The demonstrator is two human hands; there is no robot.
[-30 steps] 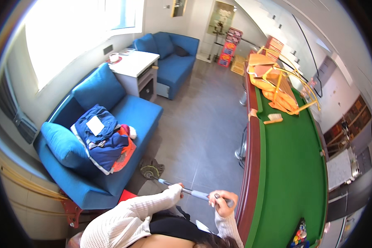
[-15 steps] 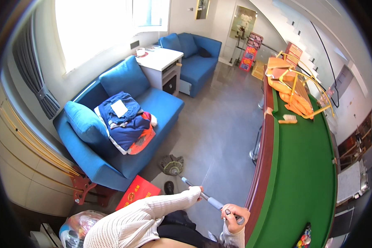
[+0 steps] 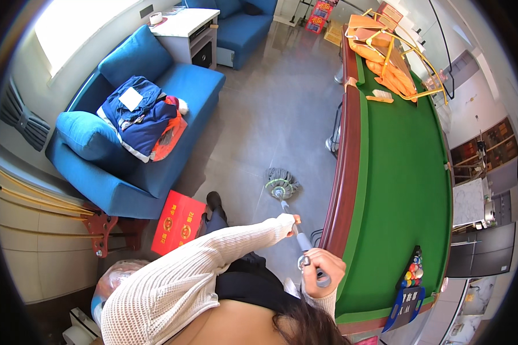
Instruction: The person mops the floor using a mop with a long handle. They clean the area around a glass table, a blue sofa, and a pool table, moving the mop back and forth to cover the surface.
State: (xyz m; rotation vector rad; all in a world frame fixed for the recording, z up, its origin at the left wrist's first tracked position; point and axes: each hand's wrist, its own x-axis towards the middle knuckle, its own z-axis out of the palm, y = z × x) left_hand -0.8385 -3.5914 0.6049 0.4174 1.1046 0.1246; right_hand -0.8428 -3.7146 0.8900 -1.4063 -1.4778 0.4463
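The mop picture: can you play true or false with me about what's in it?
1. Both hands hold the long mop handle. True: the left hand grips lower down, the right hand near the top end.
2. The grey stringy mop head rests on the green table. False: it sits on the grey tiled floor beside the green-topped billiard table.
3. A pile of blue clothes lies on the blue fabric sofa. True.
4. The flat red cardboard box lies on the sofa. False: it is on the floor in front of it.
5. The coloured billiard balls are scattered all over. False: they sit bunched together near the table's corner.
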